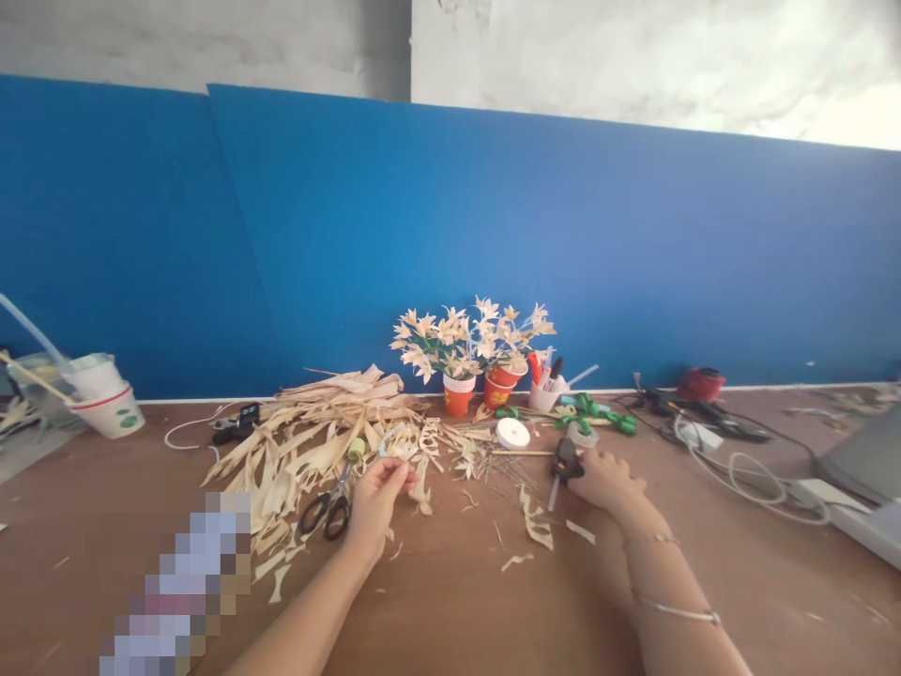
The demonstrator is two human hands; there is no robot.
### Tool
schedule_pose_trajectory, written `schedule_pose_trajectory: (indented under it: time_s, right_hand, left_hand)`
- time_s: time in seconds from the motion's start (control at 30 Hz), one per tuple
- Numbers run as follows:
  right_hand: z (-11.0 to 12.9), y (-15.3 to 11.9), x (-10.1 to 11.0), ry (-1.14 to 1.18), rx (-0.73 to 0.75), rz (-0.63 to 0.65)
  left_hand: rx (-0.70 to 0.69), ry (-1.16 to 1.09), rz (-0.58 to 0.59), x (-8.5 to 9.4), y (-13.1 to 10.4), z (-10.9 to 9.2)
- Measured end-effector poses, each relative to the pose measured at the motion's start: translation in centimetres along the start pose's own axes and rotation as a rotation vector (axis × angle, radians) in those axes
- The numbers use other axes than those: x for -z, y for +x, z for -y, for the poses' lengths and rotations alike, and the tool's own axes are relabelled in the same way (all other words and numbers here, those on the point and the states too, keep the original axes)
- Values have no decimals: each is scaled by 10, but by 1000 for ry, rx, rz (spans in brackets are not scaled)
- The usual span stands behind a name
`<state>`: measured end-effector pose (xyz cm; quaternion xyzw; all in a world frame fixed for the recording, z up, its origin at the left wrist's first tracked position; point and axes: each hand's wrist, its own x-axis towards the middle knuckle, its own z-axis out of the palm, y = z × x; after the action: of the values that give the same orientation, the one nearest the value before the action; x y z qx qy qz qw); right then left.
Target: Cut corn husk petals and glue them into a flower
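My left hand (380, 493) is raised above the brown table, thumb and fingertips pinched together; anything between them is too small to name. Just left of it lie black-handled scissors (327, 514) at the edge of a heap of pale dried husk strips (310, 422). My right hand (609, 479), with bracelets on the wrist, is low over the table beside a black glue gun (565, 462). Its fingers are bent and spread, and whether they touch the gun is unclear. Thin wires and husk scraps (536, 521) lie between the hands.
Red paper cups (457, 399) with pale flowers (450, 330) stand at the back by a blue panel (316, 235). Near them are a white roll (513, 433) and green tape pieces (598, 413). Cables (746, 479) lie right, a white cup (113, 413) left.
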<state>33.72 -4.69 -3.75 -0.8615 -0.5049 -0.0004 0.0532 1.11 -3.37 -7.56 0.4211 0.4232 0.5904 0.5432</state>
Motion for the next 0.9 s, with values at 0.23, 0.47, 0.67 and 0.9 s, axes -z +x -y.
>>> schedule_pose_trajectory:
  time_s: [0.23, 0.47, 0.67, 0.9]
  right_hand:
    - [129, -76, 7, 274, 565, 81]
    - [168, -98, -23, 320, 585, 191]
    - [158, -91, -28, 463, 606, 244]
    - [146, -65, -19, 1192, 441, 627]
  left_hand:
    - [-7, -23, 18, 0, -1, 0]
    - [-8, -29, 29, 2, 0, 2]
    - [6, -53, 12, 2, 1, 3]
    - [65, -100, 34, 0, 0, 2]
